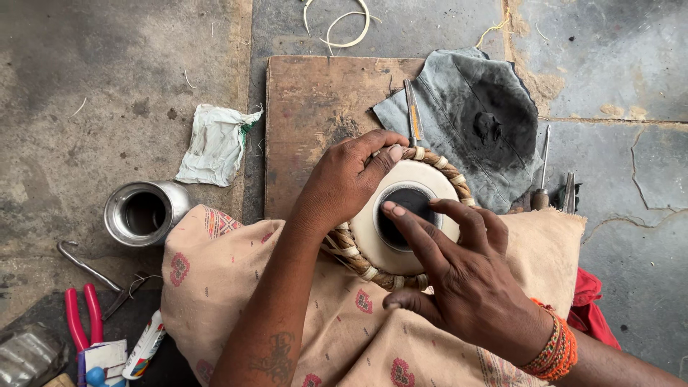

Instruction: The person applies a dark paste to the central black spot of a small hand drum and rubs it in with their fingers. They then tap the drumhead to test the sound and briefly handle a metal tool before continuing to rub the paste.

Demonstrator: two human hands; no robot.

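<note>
Head view — close, straight down

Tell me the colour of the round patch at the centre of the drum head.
Black, on a cream drum head; the right hand has a fingertip on its edge. Head view shows it.

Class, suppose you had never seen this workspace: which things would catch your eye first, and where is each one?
First, the small drum at the centre, its pale skin bearing a black circle, resting on a patterned beige cloth. The left hand grips its braided rim while the right hand lays fingers on the black circle. Next come the shiny steel cup at left and the red-handled pliers at lower left.
</note>
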